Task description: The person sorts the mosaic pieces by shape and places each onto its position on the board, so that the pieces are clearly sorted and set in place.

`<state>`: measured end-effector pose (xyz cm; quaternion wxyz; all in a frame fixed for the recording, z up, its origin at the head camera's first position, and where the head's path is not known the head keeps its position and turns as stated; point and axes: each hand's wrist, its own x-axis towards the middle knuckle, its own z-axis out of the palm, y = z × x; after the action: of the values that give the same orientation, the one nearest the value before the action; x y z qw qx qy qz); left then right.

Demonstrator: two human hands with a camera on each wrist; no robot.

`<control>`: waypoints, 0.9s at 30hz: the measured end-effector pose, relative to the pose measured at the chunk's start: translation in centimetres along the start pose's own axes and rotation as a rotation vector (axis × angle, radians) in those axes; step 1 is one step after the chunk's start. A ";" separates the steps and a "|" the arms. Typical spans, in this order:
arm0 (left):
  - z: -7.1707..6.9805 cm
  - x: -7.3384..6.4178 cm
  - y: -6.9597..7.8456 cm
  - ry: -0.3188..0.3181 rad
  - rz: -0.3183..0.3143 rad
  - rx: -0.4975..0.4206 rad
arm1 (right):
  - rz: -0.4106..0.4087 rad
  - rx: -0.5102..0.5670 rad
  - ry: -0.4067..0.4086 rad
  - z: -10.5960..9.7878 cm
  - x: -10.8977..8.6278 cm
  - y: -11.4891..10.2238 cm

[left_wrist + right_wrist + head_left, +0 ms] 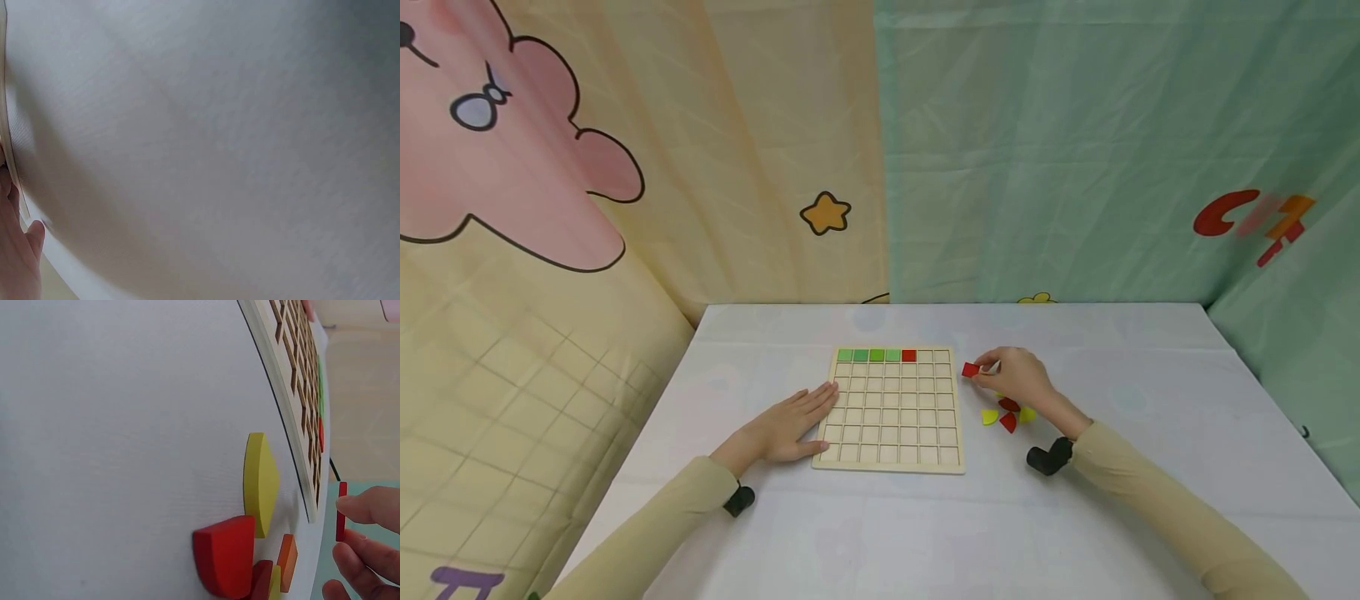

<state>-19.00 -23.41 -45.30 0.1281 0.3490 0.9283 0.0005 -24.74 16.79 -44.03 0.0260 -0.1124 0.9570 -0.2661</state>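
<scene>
- Right hand (pixel 1018 375): pinching red square tile (pixel 969 369), just right of grid board (pixel 891 415).
- Left hand (pixel 793 423): fingers extended, touching grid board's left edge.
- Top row: four green tiles (pixel 877 356), then red piece (pixel 909 356).

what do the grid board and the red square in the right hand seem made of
The grid board looks like bare, matt wood, judging by its pale tan frame and brown cell edges. The red square could be painted wood or plastic: it is thin, flat and evenly coloured, which leaves it open.
</scene>
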 end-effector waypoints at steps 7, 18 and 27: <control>0.2 0.0 -0.1 0.004 -0.001 0.008 | -0.009 0.024 -0.014 0.5 1.2 -0.7; 0.3 0.1 -0.1 0.003 0.003 -0.004 | -0.060 0.006 -0.018 1.0 3.1 -1.8; 0.5 0.1 -0.3 0.015 0.009 0.009 | -0.131 -0.024 0.000 1.5 4.4 -2.6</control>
<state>-19.20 -23.63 -45.81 0.1198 0.3536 0.9277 -0.0005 -28.34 12.89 -43.97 0.0071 -0.1752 0.9507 -0.2559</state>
